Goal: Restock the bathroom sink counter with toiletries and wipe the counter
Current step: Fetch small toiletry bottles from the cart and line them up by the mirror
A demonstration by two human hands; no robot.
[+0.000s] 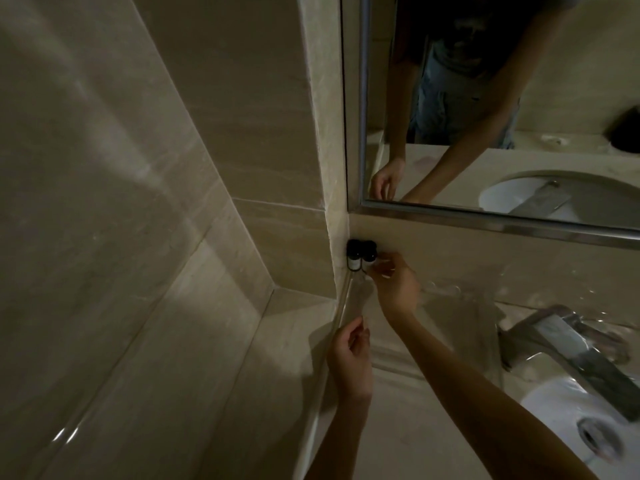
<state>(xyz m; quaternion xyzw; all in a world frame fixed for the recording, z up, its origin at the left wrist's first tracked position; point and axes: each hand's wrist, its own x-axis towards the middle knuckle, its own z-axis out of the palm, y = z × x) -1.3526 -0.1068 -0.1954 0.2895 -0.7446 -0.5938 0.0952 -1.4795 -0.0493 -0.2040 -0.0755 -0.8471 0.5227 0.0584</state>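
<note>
Where walls meet, two bottles | black caps | pale labels

Two small dark-capped plastic bottles stand side by side in the far left corner of the stone bench, under the framed wall mirror. The right hand is just right of them, and the left hand is nearer. The metal faucet stands behind the white sink basin, far right.

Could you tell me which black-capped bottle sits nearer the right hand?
The right-side small black-capped bottle; the other bottle stands against the side wall, farther from the right hand.
</note>
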